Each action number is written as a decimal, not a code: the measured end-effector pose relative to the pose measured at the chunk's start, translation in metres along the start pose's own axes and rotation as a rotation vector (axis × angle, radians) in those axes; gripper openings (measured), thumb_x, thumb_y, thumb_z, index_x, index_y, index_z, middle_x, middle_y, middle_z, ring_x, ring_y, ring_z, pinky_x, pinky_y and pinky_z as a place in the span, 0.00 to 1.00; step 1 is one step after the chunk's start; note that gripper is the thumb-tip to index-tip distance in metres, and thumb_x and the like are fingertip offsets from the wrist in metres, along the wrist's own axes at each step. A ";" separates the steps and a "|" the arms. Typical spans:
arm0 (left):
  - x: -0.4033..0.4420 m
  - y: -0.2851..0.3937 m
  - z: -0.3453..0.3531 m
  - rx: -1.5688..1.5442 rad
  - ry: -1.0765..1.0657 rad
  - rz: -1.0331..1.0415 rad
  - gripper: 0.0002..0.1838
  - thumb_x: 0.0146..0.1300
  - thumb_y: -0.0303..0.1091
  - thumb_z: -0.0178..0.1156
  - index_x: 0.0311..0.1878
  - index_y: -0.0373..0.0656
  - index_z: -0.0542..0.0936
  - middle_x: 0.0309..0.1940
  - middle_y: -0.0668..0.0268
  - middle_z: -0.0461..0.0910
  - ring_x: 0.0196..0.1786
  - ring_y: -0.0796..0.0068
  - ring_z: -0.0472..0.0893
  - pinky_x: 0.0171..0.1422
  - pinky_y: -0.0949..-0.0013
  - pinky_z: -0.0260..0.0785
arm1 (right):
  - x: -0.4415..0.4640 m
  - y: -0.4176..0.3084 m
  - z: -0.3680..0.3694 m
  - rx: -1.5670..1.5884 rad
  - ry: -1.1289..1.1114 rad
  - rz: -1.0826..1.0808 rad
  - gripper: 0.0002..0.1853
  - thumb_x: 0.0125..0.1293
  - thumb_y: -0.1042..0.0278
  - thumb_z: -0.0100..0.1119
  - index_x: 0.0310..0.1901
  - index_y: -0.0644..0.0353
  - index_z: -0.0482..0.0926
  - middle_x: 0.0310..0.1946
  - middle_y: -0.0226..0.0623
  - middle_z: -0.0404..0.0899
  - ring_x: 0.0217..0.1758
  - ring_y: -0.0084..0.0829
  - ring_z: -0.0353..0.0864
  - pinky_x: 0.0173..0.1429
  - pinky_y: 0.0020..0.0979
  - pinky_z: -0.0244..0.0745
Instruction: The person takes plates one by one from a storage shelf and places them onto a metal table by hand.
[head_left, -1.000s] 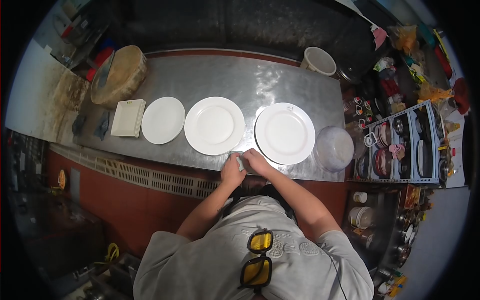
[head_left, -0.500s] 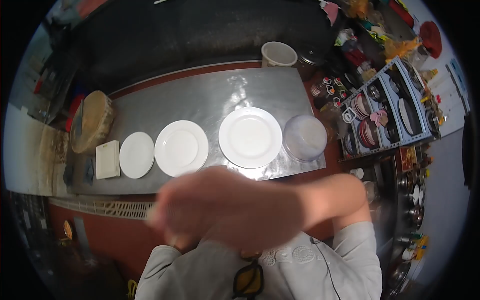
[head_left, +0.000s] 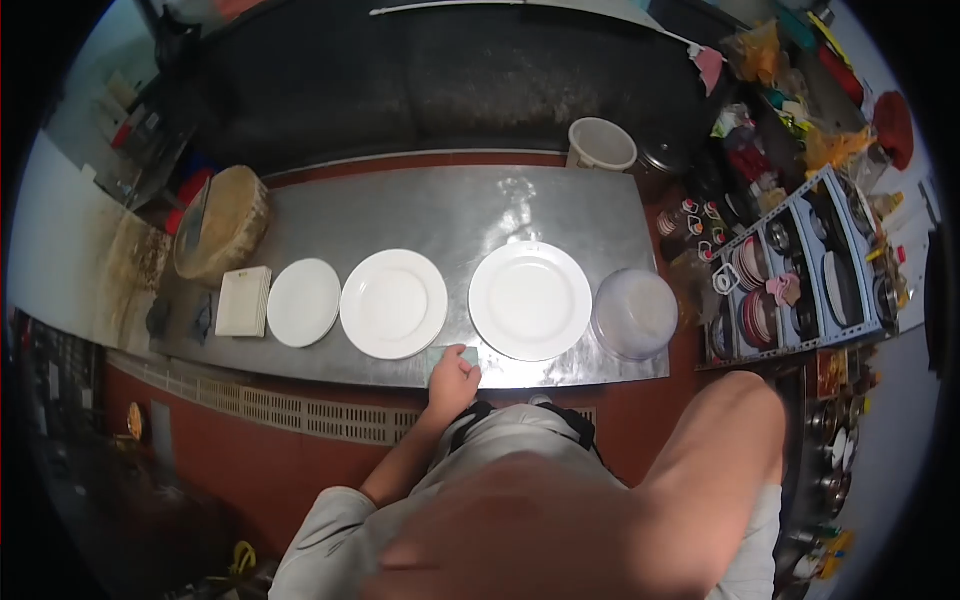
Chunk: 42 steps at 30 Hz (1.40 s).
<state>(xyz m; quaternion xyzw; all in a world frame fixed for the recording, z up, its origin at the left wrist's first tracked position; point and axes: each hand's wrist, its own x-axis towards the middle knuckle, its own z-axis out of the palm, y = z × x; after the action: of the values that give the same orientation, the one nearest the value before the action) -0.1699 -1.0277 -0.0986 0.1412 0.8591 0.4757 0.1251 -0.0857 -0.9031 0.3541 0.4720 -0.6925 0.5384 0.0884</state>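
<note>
My left hand (head_left: 455,382) is at the front edge of the metal table, its fingers closed on a flat, pale green cloth or pad (head_left: 437,357) on the tabletop. Just beyond it, to the left, is a stack of white plates (head_left: 394,304), with another white plate stack (head_left: 530,300) to the right. My right hand (head_left: 490,535) is raised close to the camera in front of my chest. It is large and smeared by motion, so its fingers do not show clearly.
On the metal table (head_left: 420,205) also stand smaller white plates (head_left: 303,303), square white dishes (head_left: 243,302), an upturned translucent bowl (head_left: 636,313) and a round wooden chopping block (head_left: 224,222). A white bucket (head_left: 601,145) is behind; a dish rack (head_left: 800,270) is at right.
My right hand has moved down toward my chest, uncovering my left hand at the table edge with the green cloth or pad. The table appears shifted right and slightly lower in view.
</note>
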 end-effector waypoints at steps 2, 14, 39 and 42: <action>-0.005 0.005 -0.001 -0.031 -0.041 -0.016 0.27 0.58 0.32 0.68 0.59 0.34 0.75 0.29 0.60 0.82 0.30 0.60 0.82 0.39 0.59 0.75 | -0.009 0.004 -0.007 -0.154 0.005 -0.117 0.15 0.65 0.70 0.58 0.22 0.63 0.70 0.13 0.37 0.66 0.13 0.38 0.66 0.18 0.35 0.64; 0.008 0.003 -0.021 -0.043 -0.106 0.029 0.26 0.59 0.31 0.69 0.60 0.34 0.75 0.31 0.62 0.82 0.31 0.68 0.81 0.39 0.64 0.75 | -0.015 0.018 -0.030 -0.151 -0.072 -0.023 0.16 0.66 0.66 0.58 0.21 0.62 0.71 0.18 0.38 0.69 0.22 0.41 0.72 0.29 0.39 0.68; 0.011 -0.011 -0.016 -0.132 -0.182 0.233 0.15 0.61 0.28 0.65 0.51 0.39 0.80 0.28 0.65 0.81 0.25 0.77 0.77 0.32 0.70 0.72 | -0.044 0.074 -0.035 -0.541 -0.089 0.698 0.19 0.69 0.63 0.58 0.22 0.64 0.75 0.18 0.47 0.72 0.24 0.48 0.76 0.32 0.45 0.69; 0.009 -0.007 -0.022 -0.115 -0.185 0.190 0.15 0.62 0.28 0.65 0.52 0.38 0.80 0.28 0.65 0.82 0.26 0.76 0.78 0.34 0.70 0.72 | -0.047 0.073 -0.033 -0.493 -0.034 0.710 0.20 0.69 0.63 0.57 0.21 0.65 0.75 0.17 0.47 0.72 0.23 0.48 0.75 0.32 0.44 0.68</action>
<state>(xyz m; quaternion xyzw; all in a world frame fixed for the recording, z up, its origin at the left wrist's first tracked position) -0.1864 -1.0451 -0.0938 0.2578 0.7981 0.5187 0.1660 -0.1278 -0.8508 0.2895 0.1778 -0.9211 0.3463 -0.0037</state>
